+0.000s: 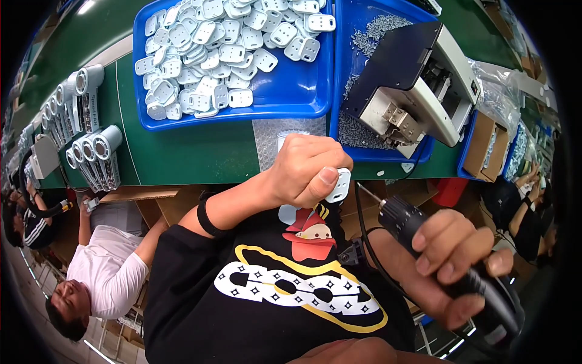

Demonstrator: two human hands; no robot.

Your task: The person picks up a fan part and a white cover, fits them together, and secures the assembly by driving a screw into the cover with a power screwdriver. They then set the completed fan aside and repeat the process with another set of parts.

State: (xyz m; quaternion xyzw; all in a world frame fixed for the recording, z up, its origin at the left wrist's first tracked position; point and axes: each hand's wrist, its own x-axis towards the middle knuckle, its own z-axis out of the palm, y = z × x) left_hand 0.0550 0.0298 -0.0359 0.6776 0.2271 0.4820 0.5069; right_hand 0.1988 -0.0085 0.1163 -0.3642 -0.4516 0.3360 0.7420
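Note:
My left hand (309, 167) is closed in a fist around a white plastic part, most of it hidden in my palm. A small pale plate (340, 185) with holes shows at the thumb side, and a pale rounded piece (290, 134) shows beyond my knuckles. My right hand (451, 249) grips a black electric screwdriver (403, 216). Its thin metal bit (370, 193) points up and left toward the plate, apart from it. Beyond my left hand, a blue tray (230, 120) holds a heap of similar pale plates (233, 53).
A screw feeder (418, 82) stands in a second blue tray (334, 91) among loose screws (364, 130). White handheld fan bodies (97, 145) line the green table (188, 155) at left. A cardboard box (487, 148) sits far right. A person (109, 267) in white sits at left.

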